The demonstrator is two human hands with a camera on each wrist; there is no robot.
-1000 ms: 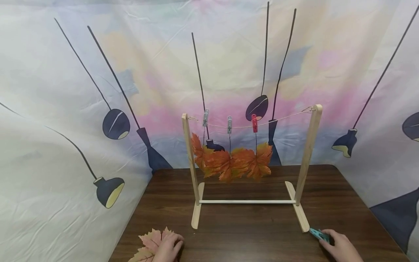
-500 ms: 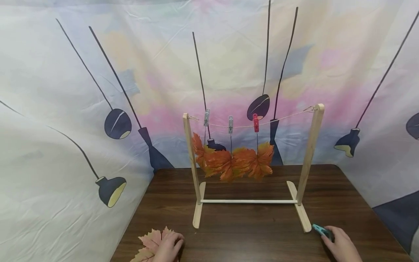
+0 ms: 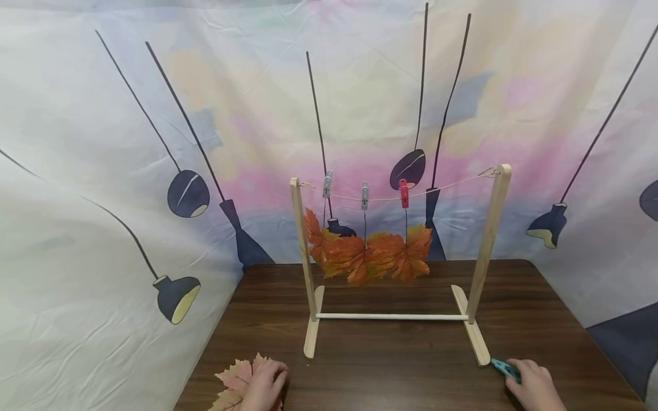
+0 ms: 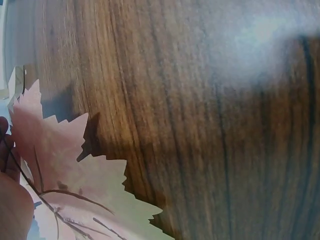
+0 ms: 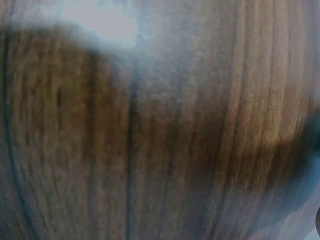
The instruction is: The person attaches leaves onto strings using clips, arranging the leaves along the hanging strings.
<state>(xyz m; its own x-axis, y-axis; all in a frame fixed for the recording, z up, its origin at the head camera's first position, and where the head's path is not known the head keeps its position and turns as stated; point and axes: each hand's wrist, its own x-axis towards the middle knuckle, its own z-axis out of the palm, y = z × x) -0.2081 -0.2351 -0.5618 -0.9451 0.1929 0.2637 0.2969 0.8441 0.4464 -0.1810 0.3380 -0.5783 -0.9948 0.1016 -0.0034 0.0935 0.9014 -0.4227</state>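
Observation:
My left hand holds a pale pink-and-cream artificial leaf low over the table's front left. In the left wrist view the leaf shows its pale underside, and its thin dark stem runs up between my fingers. At the front right, my right hand grips a teal clothespin, its tip pointing toward the right foot of a wooden stand. Only a blurred dark edge of what that hand holds shows in the right wrist view.
The wooden stand carries a string. Two grey clothespins and a red clothespin hold orange leaves on it. A white crossbar joins its feet on the dark table. Patterned fabric hangs behind.
The clothespin in my right hand has turned and shifted slightly. My left hand stays nearly still with the leaf. The whole head view has drifted slightly.

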